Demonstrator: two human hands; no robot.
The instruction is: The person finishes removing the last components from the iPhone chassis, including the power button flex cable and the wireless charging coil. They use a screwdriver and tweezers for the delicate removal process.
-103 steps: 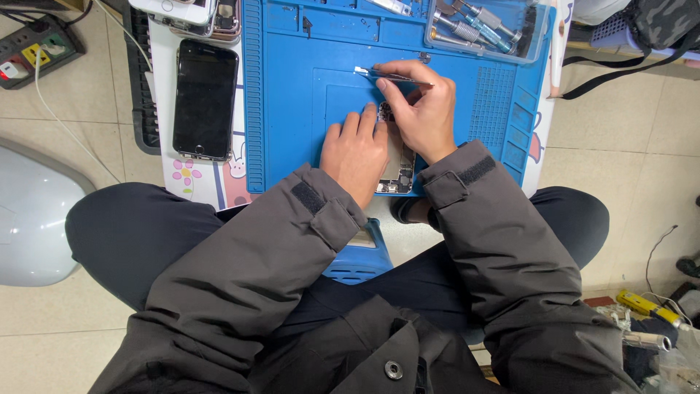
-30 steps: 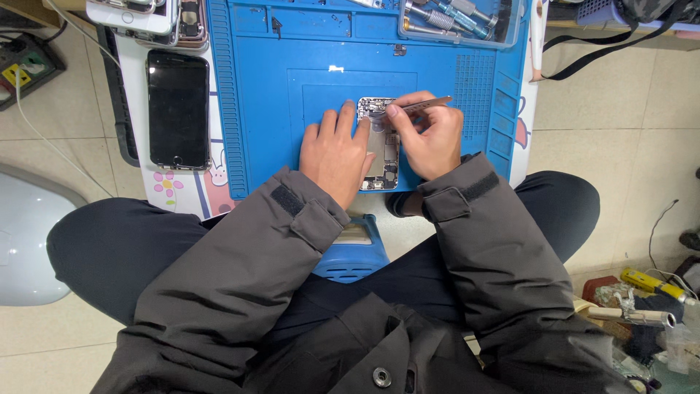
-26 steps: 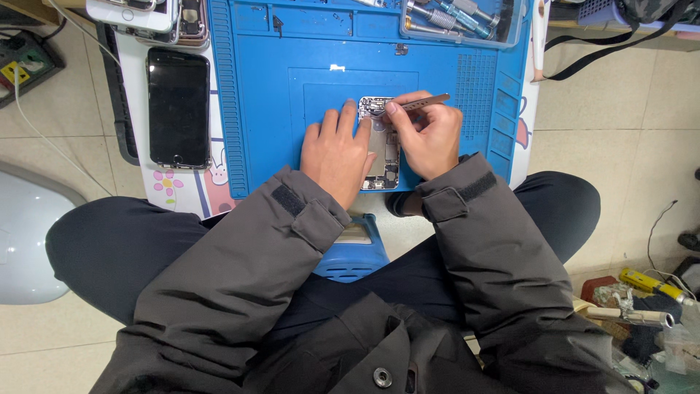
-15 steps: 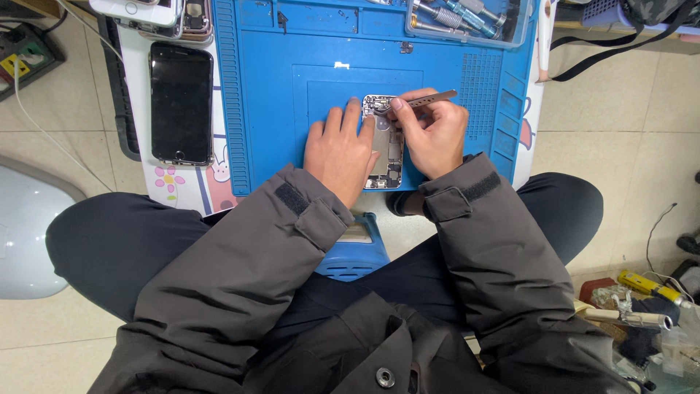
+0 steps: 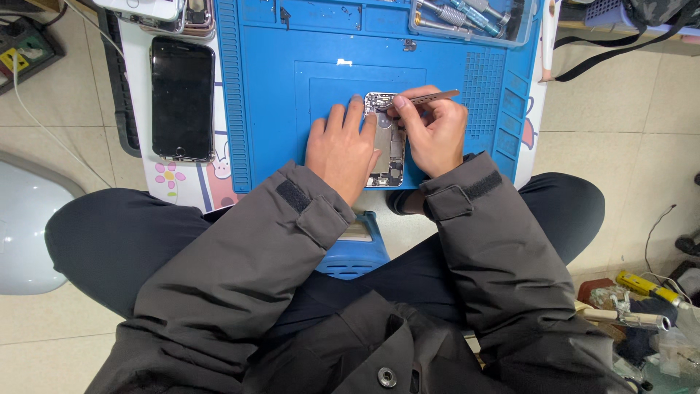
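Left hand (image 5: 341,149) lies flat, open, steadying the opened phone (image 5: 386,146) on the blue mat (image 5: 292,87); right hand (image 5: 432,131) pinches what look like metal tweezers (image 5: 426,97).

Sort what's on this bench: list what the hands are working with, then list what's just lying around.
In use:
left hand
right hand
tweezers
opened phone
blue mat

Lying about:
black phone
clear tool tray
power strip

Pale beige tiled floor (image 5: 642,102), grout lines visible. Small white tabletop with cartoon print (image 5: 186,182) carries a blue work mat (image 5: 277,109). Blue plastic stool (image 5: 357,252) beneath. White rounded object (image 5: 22,226) at one side; black power strip (image 5: 25,47) on floor. Even, soft light.
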